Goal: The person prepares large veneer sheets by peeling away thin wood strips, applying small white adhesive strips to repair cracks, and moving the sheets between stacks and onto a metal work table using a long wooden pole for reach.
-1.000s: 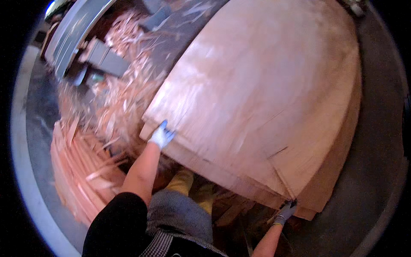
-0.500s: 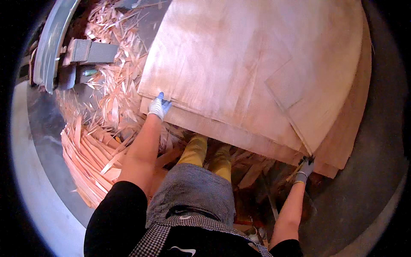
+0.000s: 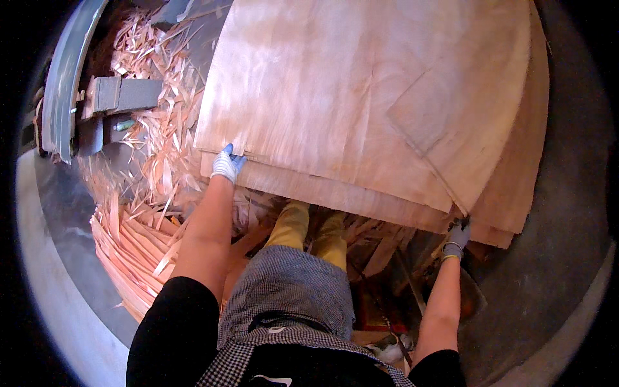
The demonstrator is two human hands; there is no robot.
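A large, thin tan wood veneer sheet [image 3: 309, 84] spreads in front of me on top of another veneer sheet [image 3: 322, 191], whose near edge sticks out below it. My left hand [image 3: 228, 164], in a white glove with blue fingertips, is closed on the near edge toward the left corner. At the near right corner my right hand [image 3: 457, 239], in a greyish glove with dark fingers, grips a thin stick-like strip [image 3: 441, 179] that lies slantwise over the top sheet. Its fingers are partly hidden, so whether they also pinch the veneer is unclear.
Wood shavings [image 3: 164, 129] litter the floor on the left, with a fanned heap of veneer strips [image 3: 132, 255] nearer me. Beyond stand a grey block [image 3: 132, 94] and a curved metal piece [image 3: 68, 84]. More scraps [image 3: 380, 251] lie under the sheets' near edge, by my legs.
The view has shifted a little, with the floor things now farther left and lower. My right hand and the near right corner sit slightly farther from me. Both hands keep their grips.
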